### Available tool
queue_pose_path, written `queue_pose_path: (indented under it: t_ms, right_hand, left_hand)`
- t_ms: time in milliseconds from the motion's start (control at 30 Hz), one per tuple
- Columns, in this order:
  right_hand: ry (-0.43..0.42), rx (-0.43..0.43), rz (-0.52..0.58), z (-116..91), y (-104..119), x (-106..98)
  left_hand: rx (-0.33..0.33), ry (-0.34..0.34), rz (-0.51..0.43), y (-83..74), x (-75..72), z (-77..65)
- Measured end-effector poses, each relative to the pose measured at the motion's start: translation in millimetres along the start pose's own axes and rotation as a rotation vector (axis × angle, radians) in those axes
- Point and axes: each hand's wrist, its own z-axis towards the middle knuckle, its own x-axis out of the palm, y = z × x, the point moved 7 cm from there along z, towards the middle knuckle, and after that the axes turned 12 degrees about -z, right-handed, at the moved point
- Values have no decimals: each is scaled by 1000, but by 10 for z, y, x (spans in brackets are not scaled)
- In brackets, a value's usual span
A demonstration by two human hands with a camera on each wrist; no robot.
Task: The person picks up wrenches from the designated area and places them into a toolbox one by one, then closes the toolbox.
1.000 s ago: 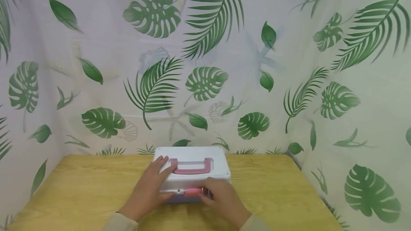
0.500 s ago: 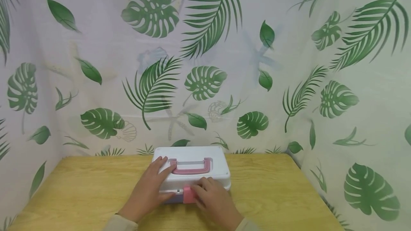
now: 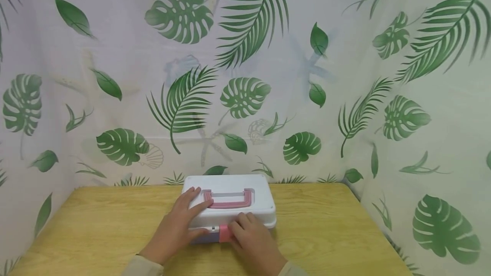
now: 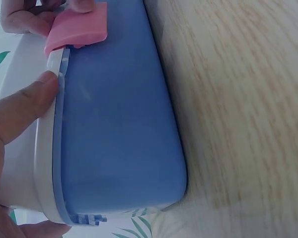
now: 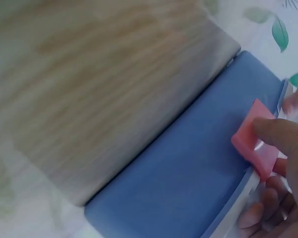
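Note:
A white-lidded storage box (image 3: 230, 182) with a blue body (image 4: 114, 124) stands on the table, a pink carrying handle (image 3: 230, 204) folded flat on its lid. My left hand (image 3: 174, 227) rests on the lid's left side with fingers extended; its thumb (image 4: 27, 104) presses the front rim. At the front middle, a pink latch (image 3: 224, 233) hangs down over the blue body. My right hand (image 3: 255, 240) pinches that latch, its thumb (image 5: 278, 131) on the outer face and the other fingers curled by the lid edge. The latch's right part is hidden by this hand in the head view.
The wood-grain table (image 3: 107, 220) extends to both sides of the box. A cloth (image 3: 245, 148) printed with green leaves hangs behind it and along both sides. The box stands near the table's back edge.
The pink latch has swung from sticking outward to hanging down over the front. My right hand has shifted slightly left and turned with it. My left hand stays almost in place.

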Motion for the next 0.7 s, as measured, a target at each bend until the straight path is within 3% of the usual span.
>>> queue_pose_path:
  t_ms: [233,467,700]
  right_hand:
    - [-61,-19,-93,74,95,-7]
    - [-17,-63,-245,216,197,50]
    - [-46,-8,-221,300,248,97]
  left_hand:
    - [16,30,-34,41,-36,12]
    - [23,83,-49,124,-90,93]
    - [89,93,-61,210,-103,148]
